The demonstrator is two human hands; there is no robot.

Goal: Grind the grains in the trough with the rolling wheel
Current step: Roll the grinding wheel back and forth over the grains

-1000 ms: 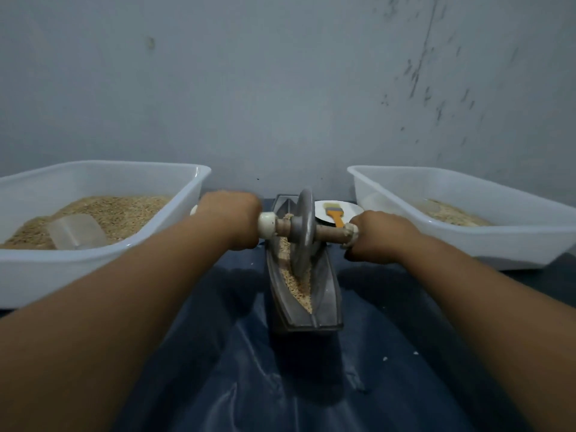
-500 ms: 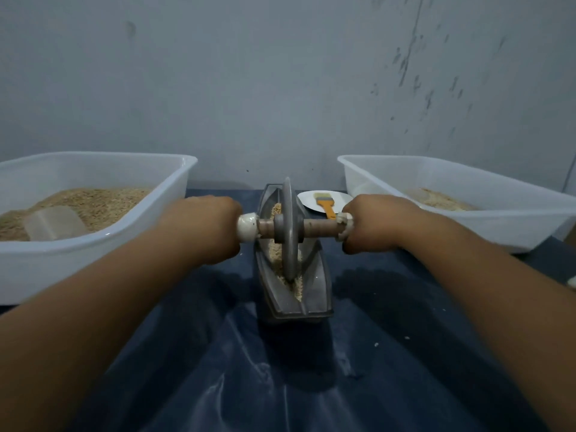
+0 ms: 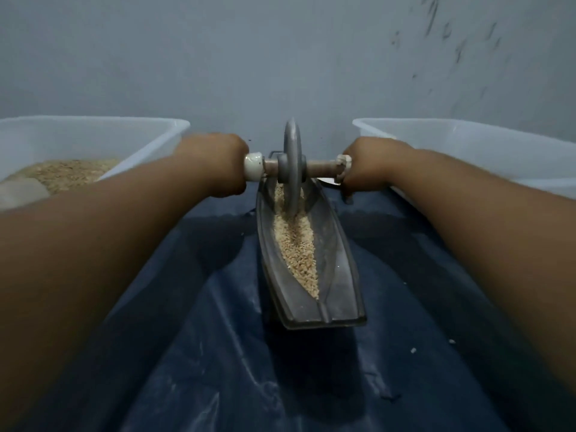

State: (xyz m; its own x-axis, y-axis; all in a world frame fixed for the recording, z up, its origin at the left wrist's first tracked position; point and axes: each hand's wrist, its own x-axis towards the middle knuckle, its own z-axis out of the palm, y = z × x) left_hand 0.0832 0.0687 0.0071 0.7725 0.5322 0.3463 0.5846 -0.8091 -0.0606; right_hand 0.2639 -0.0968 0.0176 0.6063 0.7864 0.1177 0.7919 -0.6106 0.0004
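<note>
A dark blue plastic sheet [image 3: 218, 353] is covering the table, lying wrinkled and bare along the near edge and down both long sides of the trough. Two white tubs are flanking the work: the left tub [image 3: 149, 132] is holding a heap of grain, the right tub [image 3: 467, 141] is sitting with its near rim just beside the right forearm. The grey boat-shaped trough [image 3: 339, 275] is running lengthwise away from the person, its blunt near end well apart from both tubs. Grains [image 3: 297, 247] are lying along its groove. The rolling wheel [image 3: 292, 163] is standing upright at the far end, its rim down among them. The left hand [image 3: 215, 163] and right hand [image 3: 367, 165] are each curling tight around an end of the axle.
</note>
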